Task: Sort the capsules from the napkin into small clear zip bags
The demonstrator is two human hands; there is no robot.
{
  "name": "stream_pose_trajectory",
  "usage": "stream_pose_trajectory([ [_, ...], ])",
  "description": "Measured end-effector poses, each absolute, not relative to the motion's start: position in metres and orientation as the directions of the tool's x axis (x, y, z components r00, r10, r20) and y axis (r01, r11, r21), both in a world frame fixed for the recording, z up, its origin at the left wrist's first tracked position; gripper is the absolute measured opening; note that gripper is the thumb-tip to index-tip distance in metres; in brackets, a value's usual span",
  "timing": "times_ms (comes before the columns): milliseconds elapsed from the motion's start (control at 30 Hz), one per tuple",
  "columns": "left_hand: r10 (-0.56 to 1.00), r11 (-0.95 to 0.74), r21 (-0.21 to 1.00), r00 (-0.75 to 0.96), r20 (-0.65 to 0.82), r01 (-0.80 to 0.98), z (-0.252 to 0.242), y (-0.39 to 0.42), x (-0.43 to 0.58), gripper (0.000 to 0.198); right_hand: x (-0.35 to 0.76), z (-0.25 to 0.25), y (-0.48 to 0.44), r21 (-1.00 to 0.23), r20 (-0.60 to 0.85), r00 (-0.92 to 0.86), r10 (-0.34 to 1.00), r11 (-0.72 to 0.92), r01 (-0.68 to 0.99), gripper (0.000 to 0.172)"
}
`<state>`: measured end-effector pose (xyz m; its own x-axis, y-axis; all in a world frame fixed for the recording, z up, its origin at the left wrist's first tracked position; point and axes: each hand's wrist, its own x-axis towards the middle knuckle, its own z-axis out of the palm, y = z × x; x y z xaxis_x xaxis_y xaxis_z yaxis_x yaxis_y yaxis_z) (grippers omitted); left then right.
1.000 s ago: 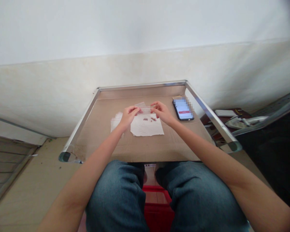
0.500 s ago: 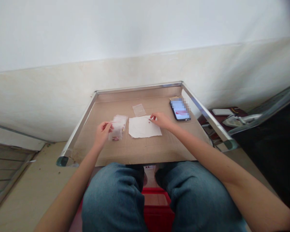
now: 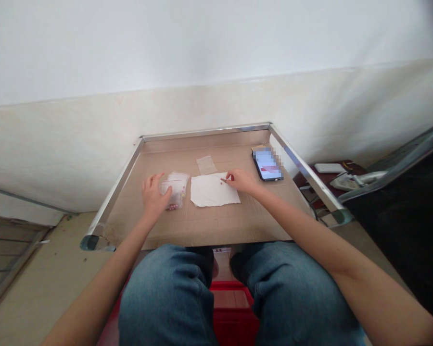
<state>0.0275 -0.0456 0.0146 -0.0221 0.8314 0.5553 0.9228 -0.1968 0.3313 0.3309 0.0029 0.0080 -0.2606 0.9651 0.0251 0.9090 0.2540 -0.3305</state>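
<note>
My left hand point(image 3: 154, 193) has its fingers spread at the left edge of a pile of small clear plastic bags point(image 3: 178, 185), some with pink and yellow bits inside. Over the right part of a white sheet of paper point(image 3: 212, 192), my right hand point(image 3: 238, 180) pinches something small and thin that I cannot make out. A tiny reddish piece point(image 3: 221, 183) lies on the paper below those fingertips. Behind the paper lies a single flat clear bag point(image 3: 206, 165).
A phone point(image 3: 267, 163) with a lit screen lies at the back right of the cardboard-covered table point(image 3: 202, 230), which has a metal rim point(image 3: 205, 130). A red container point(image 3: 234, 322) stands below, between my knees. Items lie on a dark stand point(image 3: 351, 168) at right.
The fingers of my left hand have opened and lowered toward the bags, no longer pinching the bag's edge. My right hand has barely moved, and its thin item now shows.
</note>
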Motion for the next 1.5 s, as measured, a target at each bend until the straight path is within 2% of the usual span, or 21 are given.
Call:
stream_pose_trajectory([
  [100, 0.815, -0.222, 0.305, 0.005, 0.579, 0.926, 0.024, -0.037, 0.044, 0.041, 0.330, 0.010, 0.002, -0.308, 0.017, -0.262, 0.965, 0.254, 0.917, 0.033],
  [167, 0.830, -0.283, 0.290, 0.082, 0.551, 0.914, 0.029, -0.029, 0.059, 0.032, 0.330, 0.011, 0.002, -0.293, 0.006, -0.260, 0.965, 0.251, 0.923, 0.036],
  [333, 0.860, -0.441, 0.147, 0.370, 0.352, 0.885, 0.028, 0.000, 0.099, 0.025, 0.330, 0.013, 0.000, -0.276, -0.015, -0.241, 0.970, 0.228, 0.934, 0.040],
  [433, 0.862, -0.477, 0.064, 0.453, 0.229, 0.876, 0.020, 0.017, 0.119, 0.026, 0.331, 0.014, -0.001, -0.273, -0.012, -0.236, 0.972, 0.224, 0.936, 0.037],
  [600, 0.903, -0.421, 0.022, 0.417, 0.108, 0.907, 0.005, 0.031, 0.135, 0.025, 0.332, 0.015, -0.004, -0.276, -0.053, -0.253, 0.966, 0.229, 0.934, 0.029],
  [1100, 0.913, -0.388, 0.074, 0.372, 0.169, 0.919, 0.000, 0.031, 0.140, 0.029, 0.329, 0.010, -0.003, -0.244, -0.059, -0.272, 0.961, 0.250, 0.937, 0.023],
  [1267, 0.920, -0.376, 0.120, 0.354, 0.170, 0.919, -0.003, 0.029, 0.138, 0.024, 0.329, 0.008, -0.002, -0.239, -0.042, -0.281, 0.959, 0.264, 0.934, 0.021],
  [1500, 0.922, -0.344, 0.086, 0.318, 0.222, 0.935, -0.001, 0.030, 0.140, 0.026, 0.330, 0.012, -0.003, -0.252, -0.047, -0.254, 0.966, 0.235, 0.939, 0.021],
])
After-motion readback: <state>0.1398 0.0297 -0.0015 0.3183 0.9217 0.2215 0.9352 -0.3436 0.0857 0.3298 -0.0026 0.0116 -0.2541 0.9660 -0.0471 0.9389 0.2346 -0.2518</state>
